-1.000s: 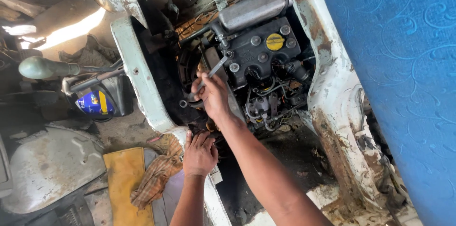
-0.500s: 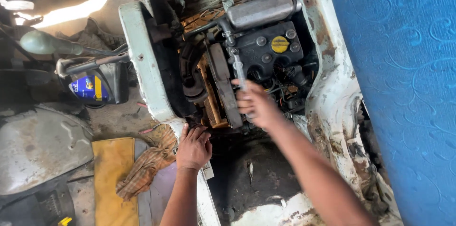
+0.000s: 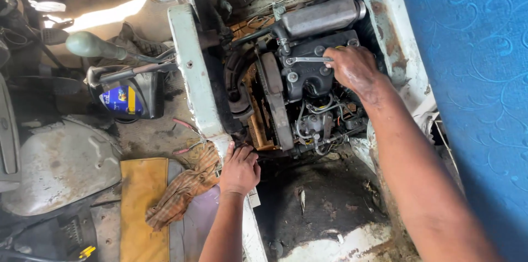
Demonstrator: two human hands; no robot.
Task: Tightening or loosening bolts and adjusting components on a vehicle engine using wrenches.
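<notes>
A small dark engine sits in the open bay of a worn white vehicle body. My right hand is on top of the engine, shut on a metal spanner that lies flat across the black cover and points left. My left hand rests with curled fingers on the edge of the white frame rail, just left of the engine's lower end. It holds nothing that I can see. A grey cylinder lies along the engine's far side.
A blue and dark oil can stands on the cab floor at the left, below a green-knobbed lever. A checked rag and a yellow cloth lie near my left hand. A blue patterned wall fills the right.
My right hand has moved with the spanner from the engine's left side, near the pulley, up and right onto the top cover. My left hand has stayed on the frame rail.
</notes>
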